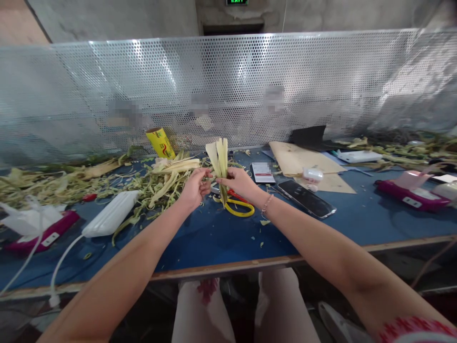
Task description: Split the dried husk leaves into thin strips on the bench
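A bundle of pale yellow-green dried leaf strips (220, 159) stands upright above the blue table. My right hand (241, 182) pinches its lower part between thumb and fingers. Just left of the bundle is my left hand (197, 187), its fingers curled with the tips close to the strips; whether they grip a strip is too small to tell. Scissors with yellow handles (241, 208) lie on the table below and behind my right hand. A heap of loose strips (160, 183) spreads to the left of my left hand.
Left lie a white power strip (112, 213) and a magenta device (59, 231). A yellow tube (160, 143) leans at the back. On the right are a black phone (306, 199), a card (263, 172), brown paper (303, 159) and another magenta device (410, 195). A perforated metal screen (235, 71) stands behind.
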`<action>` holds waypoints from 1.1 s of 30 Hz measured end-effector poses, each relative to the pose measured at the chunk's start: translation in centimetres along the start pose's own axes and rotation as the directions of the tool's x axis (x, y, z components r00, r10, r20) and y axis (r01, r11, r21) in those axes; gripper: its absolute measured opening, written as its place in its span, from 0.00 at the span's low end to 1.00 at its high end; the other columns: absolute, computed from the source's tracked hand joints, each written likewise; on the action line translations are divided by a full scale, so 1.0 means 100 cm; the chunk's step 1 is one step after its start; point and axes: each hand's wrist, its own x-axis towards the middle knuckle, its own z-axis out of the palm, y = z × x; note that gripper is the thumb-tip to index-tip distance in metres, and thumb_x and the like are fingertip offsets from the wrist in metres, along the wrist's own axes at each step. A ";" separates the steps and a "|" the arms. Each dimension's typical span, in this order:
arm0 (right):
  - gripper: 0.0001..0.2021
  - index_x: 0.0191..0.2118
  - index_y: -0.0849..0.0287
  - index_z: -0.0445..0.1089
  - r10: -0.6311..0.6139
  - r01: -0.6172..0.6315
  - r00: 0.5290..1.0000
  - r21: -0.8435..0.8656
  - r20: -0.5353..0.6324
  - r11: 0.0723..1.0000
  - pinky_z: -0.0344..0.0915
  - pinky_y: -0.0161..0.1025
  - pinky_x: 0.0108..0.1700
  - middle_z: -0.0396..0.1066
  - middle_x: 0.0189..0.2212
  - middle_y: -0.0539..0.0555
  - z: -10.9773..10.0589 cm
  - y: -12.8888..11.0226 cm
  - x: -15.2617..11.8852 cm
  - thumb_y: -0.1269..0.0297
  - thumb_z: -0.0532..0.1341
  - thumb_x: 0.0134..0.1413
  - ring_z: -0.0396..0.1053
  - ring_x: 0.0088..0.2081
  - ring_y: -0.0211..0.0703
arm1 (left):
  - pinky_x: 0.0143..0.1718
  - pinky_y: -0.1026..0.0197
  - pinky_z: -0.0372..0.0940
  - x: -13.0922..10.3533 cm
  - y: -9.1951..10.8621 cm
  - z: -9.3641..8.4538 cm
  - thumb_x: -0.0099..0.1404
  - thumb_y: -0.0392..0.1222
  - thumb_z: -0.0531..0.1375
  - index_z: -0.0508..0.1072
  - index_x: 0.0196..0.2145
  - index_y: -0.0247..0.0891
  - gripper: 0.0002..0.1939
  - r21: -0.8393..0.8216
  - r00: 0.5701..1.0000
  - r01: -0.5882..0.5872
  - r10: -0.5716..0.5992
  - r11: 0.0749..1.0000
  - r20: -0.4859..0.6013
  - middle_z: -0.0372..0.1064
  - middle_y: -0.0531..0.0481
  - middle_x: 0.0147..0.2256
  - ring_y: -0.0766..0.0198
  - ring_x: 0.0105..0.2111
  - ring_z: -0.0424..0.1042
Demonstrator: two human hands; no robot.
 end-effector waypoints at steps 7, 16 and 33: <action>0.17 0.30 0.62 0.67 0.091 -0.051 0.988 0.289 -0.128 0.956 0.55 0.32 0.25 0.65 0.22 0.47 -0.007 -0.007 0.000 0.55 0.66 0.34 0.58 0.22 0.31 | 0.14 0.72 0.41 0.003 -0.004 -0.004 0.54 0.34 0.54 0.62 0.22 0.34 0.05 0.136 0.996 0.023 -0.034 0.990 0.079 0.54 0.57 0.18 0.78 0.13 0.45; 0.17 0.27 0.62 0.66 0.054 -0.034 0.996 0.267 -0.067 0.963 0.57 0.32 0.24 0.63 0.20 0.46 -0.004 -0.007 0.000 0.54 0.66 0.34 0.57 0.21 0.30 | 0.15 0.70 0.36 0.001 -0.009 -0.003 0.49 0.32 0.57 0.65 0.17 0.33 0.06 0.366 0.981 0.011 -0.082 0.931 0.178 0.49 0.57 0.15 0.78 0.13 0.42; 0.14 0.22 0.62 0.68 -0.010 0.006 0.994 0.032 0.107 0.999 0.62 0.34 0.28 0.65 0.21 0.49 -0.004 -0.003 -0.005 0.54 0.63 0.41 0.62 0.25 0.34 | 0.13 0.68 0.38 -0.002 -0.014 -0.005 0.48 0.36 0.63 0.66 0.17 0.35 0.09 0.488 0.954 0.090 -0.216 0.868 0.209 0.49 0.58 0.11 0.74 0.11 0.46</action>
